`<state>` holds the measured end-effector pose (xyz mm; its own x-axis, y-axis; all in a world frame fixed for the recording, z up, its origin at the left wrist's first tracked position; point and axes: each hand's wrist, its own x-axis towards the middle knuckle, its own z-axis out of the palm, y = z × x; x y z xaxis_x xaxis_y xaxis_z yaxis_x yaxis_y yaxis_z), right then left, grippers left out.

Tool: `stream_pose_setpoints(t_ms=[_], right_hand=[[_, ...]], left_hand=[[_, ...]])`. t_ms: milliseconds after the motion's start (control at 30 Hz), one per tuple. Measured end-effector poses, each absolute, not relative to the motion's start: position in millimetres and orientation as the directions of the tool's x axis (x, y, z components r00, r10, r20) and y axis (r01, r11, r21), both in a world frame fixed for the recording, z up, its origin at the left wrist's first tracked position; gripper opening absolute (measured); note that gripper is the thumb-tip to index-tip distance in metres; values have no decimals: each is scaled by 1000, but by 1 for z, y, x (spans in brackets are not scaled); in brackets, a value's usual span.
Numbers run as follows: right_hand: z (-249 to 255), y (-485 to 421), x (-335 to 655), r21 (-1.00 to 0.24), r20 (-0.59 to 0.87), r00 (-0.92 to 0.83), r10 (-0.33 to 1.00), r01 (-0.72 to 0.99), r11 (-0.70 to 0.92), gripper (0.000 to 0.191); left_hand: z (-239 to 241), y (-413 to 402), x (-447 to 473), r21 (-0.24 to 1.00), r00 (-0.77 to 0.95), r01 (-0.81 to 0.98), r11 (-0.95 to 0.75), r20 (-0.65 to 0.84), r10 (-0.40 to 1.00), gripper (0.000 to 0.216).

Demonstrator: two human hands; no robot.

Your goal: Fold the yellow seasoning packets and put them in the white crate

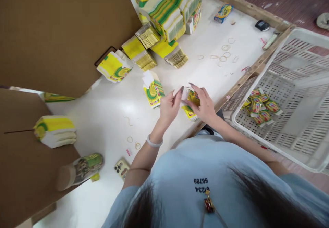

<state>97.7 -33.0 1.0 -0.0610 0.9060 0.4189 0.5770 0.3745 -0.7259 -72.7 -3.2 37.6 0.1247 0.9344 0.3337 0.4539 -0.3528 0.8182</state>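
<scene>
My left hand (170,105) and my right hand (203,104) meet over the white table (108,111), near its front edge. Both are closed on a small yellow and green carton (192,97) held between them. My right hand wraps the carton from the right. My left hand pinches its white flap from the left. A second flat carton piece (189,112) lies just below the hands. An opened carton of the same print (153,90) stands on the table a little to the left.
Stacks of flat yellow-green cartons (164,19) fill the far table. A white plastic crate (290,94) with several folded cartons (259,106) stands at right. Brown cardboard boxes (59,33) rise at left. Rubber bands (226,50), a phone (121,167) and a bottle (81,170) lie about.
</scene>
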Motion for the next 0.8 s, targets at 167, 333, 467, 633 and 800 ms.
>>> stream_pose_setpoints(t_ms=[167,333,467,633,800], right_hand=[[4,-49,98,-738,477,37,878,560,377,35],[12,-57,100,-717,556,152,817,585,379,41],[19,-61,96,-836,434,221,873,461,298,40],[16,-70,92,-971,195,321,927,194,137,30],[5,-81,95,-987,135,377,916,133,91,30]], left_hand=[[34,-35,-65,896,173,272,-352,314,933,49],[3,-54,-49,927,513,86,-366,274,813,104],[-3,-65,-38,966,497,25,-258,212,841,82],[5,-76,-39,995,322,62,-73,49,946,54],[9,-91,-40,989,204,-68,128,-112,973,65]])
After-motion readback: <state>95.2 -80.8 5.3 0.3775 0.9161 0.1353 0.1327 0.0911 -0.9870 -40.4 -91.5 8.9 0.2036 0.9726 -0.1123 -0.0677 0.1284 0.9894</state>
